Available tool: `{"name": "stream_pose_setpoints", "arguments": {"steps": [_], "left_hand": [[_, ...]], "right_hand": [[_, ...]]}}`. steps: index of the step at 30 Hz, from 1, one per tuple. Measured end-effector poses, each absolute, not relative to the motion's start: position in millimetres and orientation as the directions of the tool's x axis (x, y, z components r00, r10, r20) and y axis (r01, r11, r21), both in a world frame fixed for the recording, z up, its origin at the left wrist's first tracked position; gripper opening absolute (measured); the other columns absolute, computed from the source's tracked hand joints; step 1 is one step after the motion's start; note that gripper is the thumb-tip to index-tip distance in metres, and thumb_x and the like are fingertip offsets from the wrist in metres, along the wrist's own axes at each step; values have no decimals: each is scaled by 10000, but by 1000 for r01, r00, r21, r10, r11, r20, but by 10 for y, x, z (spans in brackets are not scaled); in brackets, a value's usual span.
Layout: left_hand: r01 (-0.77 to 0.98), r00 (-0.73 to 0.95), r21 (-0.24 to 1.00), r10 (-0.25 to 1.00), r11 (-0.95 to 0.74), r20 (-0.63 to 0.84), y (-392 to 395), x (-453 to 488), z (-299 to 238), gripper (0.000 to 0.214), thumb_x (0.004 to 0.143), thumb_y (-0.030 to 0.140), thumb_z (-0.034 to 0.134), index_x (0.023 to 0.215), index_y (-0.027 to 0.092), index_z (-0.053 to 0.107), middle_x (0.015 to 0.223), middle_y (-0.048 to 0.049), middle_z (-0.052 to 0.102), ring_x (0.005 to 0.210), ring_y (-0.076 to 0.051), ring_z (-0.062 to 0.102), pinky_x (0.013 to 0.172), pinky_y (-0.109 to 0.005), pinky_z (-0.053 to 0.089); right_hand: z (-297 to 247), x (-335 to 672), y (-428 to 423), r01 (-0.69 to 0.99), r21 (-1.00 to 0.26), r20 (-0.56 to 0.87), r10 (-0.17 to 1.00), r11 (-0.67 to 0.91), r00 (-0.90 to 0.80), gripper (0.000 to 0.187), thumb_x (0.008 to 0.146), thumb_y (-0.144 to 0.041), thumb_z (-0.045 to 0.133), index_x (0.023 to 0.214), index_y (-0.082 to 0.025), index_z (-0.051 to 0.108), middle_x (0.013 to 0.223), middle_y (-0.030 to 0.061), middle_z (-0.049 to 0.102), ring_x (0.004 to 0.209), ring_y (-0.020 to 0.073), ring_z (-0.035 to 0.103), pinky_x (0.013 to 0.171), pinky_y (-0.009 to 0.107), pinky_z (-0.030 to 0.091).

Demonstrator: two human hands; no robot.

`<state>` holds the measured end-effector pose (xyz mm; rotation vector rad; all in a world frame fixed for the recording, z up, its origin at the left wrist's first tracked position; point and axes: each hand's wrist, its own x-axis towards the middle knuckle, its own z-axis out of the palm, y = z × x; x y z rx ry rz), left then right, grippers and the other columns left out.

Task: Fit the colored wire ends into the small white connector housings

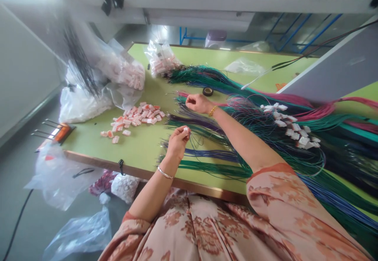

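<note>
Holds the left hand raised just above the near part of the green table, thumb and fingertips pressed together on a small white connector. Reaches with the right hand further over the table, to the ends of the pink and purple wires. Curls the fingers there into a loose fist; not possible to tell if any wire is really pinched inside. Just beside the left hand, near the connector, a thin dark wire in a loop. On the left wrist a silver bangle, on the right wrist a gold bangle. Over the right side of the table, thick wire bundles in green, blue and pink, with a cluster of white connectors lying on them. To the left of both hands and well apart from them, a loose pile of pink-and-white pieces. Just behind the right hand, a small roll of dark tape. At the far left of the table, clear plastic bags with more such pieces.
</note>
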<state>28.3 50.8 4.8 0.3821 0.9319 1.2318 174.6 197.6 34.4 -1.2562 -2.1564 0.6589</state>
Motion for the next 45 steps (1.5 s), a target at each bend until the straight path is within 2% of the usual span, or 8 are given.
{"name": "stream_pose_setpoints", "arguments": {"steps": [5,10,15,21,27,37,45], "left_hand": [[-668,33,684,929,295,-368,543,294,53,208,674,136,765,845,152,647,798,-6,639,678,-64,541,648,-204,411],[-694,49,651,921,309,-386,605,332,74,199,685,111,762,838,141,637,778,3,632,652,-47,537,639,-183,412],[-700,36,647,920,302,-391,638,389,93,173,705,90,742,828,140,630,763,10,626,654,-42,548,654,-171,429],[-690,41,652,917,314,-398,636,437,108,149,719,80,723,821,141,632,750,9,630,662,-46,562,662,-169,440],[-663,38,678,919,317,-392,632,452,95,175,701,112,746,830,154,635,801,-1,654,691,-58,576,696,-190,447],[-517,-68,807,926,285,-371,626,508,110,220,619,156,796,784,153,650,730,11,627,661,-71,550,681,-232,405],[-505,-55,814,930,287,-363,705,467,185,243,576,172,803,780,151,673,762,-7,646,658,-75,543,662,-236,406]], "right_hand": [[431,1815,1579,439,-795,222,874,418,-432,174,747,-312,568,746,-143,611,673,3,601,606,105,481,596,225,389],[395,1903,1233,407,-844,158,887,349,-434,194,736,-331,581,719,-139,603,637,-5,573,574,94,445,566,226,368],[327,1943,1105,422,-835,147,884,352,-444,181,738,-305,554,677,-139,591,598,-17,541,550,85,407,541,225,335],[290,1979,1074,405,-836,182,883,370,-433,163,741,-285,544,670,-144,583,594,-20,539,549,85,411,538,218,337],[213,2010,1084,452,-784,223,873,425,-434,151,751,-263,544,674,-144,598,603,-17,566,549,85,432,545,215,333],[220,1978,1060,472,-741,246,847,478,-471,163,779,-272,552,696,-144,608,622,-2,587,552,92,451,546,218,334],[284,2045,1089,502,-717,231,844,484,-484,160,786,-248,527,747,-134,631,641,2,586,557,93,441,556,223,336]]}}
